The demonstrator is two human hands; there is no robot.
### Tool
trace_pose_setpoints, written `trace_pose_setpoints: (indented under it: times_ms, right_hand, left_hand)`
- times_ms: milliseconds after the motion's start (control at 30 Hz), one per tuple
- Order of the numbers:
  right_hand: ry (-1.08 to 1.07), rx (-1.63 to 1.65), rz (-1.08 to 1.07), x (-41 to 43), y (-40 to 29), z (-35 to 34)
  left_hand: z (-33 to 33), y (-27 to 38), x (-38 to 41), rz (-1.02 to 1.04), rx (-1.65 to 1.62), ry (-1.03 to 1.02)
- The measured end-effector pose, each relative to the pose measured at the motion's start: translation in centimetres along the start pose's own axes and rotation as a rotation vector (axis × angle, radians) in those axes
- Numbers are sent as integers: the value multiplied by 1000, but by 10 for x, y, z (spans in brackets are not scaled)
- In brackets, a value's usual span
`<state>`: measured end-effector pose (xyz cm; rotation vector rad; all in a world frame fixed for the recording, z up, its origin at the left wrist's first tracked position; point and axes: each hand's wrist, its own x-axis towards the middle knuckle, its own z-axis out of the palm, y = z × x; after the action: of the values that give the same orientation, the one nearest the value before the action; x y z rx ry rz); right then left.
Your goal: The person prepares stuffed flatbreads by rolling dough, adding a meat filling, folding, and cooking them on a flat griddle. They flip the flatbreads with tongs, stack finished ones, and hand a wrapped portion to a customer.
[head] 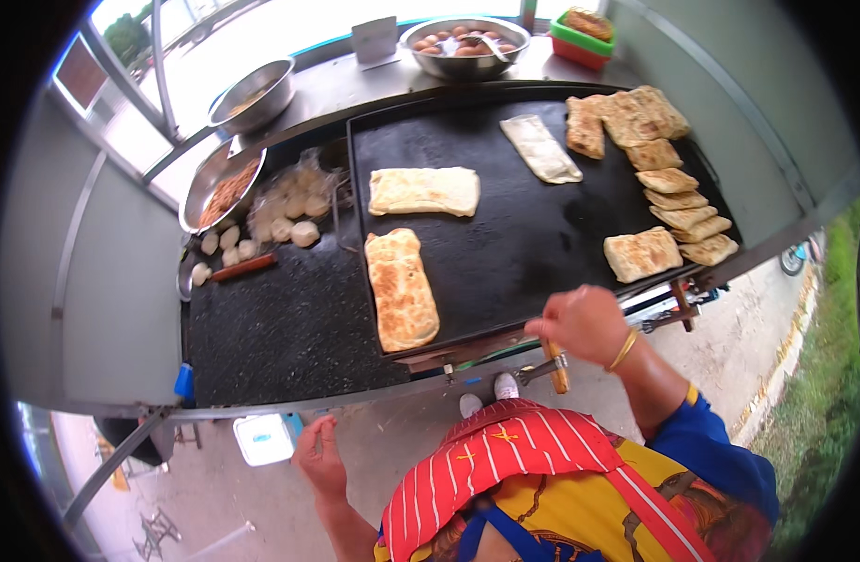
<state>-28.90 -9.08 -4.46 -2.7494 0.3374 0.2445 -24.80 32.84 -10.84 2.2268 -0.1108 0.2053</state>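
My right hand (586, 324) is curled at the front edge of the black griddle (493, 274), just above a wooden handle (557, 369). Whether its fingers grip that handle, I cannot tell. Lower down, my left hand (319, 456) is in front of the counter, fingertips drawn together and nothing visible in them. A browned rectangular filled flatbread (403, 291) lies at the griddle's front left, with a paler one (424, 191) behind it. Farther back is a narrow, whitish folded dough piece (542, 149). Several browned flatbreads (644, 254) line the right side, some overlapping.
Left of the griddle is a dark speckled worktop (289, 330) with dough balls (305, 233), a reddish-brown rolling pin (244, 268) and a bowl of brown filling (222, 188). Behind stand another metal bowl (254, 95), a bowl of eggs (465, 60) and stacked plastic baskets (582, 42). Side panels (739, 105) enclose the stall.
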Motion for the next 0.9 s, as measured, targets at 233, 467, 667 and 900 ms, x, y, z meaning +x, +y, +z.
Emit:
trace_pose_setpoints:
  times_ms: [233, 467, 667, 900]
  right_hand:
    - [366, 120, -248, 127, -17, -18]
    - [78, -167, -162, 214, -33, -10]
    - [300, -494, -194, 259, -26, -19]
    - [500, -118, 426, 308, -61, 31]
  left_hand:
    - [4, 13, 21, 67, 41, -53]
    - [-13, -28, 72, 109, 42, -151]
    - [-49, -85, 135, 45, -25, -200]
    - [-71, -118, 204, 73, -82, -281]
